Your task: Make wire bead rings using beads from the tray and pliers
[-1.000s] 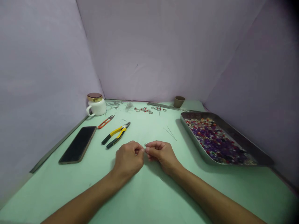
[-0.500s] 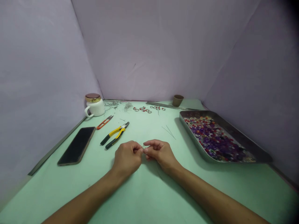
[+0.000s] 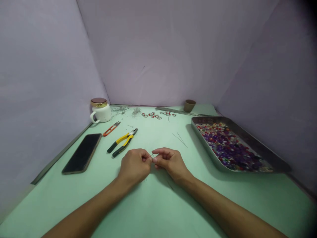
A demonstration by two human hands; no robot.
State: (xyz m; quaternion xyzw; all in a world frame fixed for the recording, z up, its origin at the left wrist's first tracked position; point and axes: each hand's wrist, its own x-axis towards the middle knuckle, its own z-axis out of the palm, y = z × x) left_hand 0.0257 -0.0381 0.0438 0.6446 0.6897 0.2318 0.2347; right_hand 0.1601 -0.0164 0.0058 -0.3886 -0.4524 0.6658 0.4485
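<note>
Fingertip to fingertip, my two hands meet over the middle of the green table. My left hand [image 3: 136, 162] is closed in a pinch on thin wire [image 3: 153, 155]. From the other side my right hand [image 3: 170, 164] pinches the same wire between thumb and fingers. Short dark ends of wire show between the fingertips; the rest is hidden by the fingers. Yellow-and-black pliers [image 3: 123, 142] lie just beyond my left hand. Two loose pieces of wire [image 3: 180, 139] rest on the table past my right hand.
At right stands a metal tray [image 3: 210, 150] of mixed beads. A phone [image 3: 83, 153], orange thread snips [image 3: 111, 129] and a lidded white mug [image 3: 101, 112] are at left. Along the back are beaded wire pieces [image 3: 151, 115], wire tangles [image 3: 120, 110], long rods [image 3: 178, 111] and a brown cup [image 3: 189, 105].
The view has shifted very slightly. Both hands stay pinched together at the wire, with only a tiny movement of the fingers.
</note>
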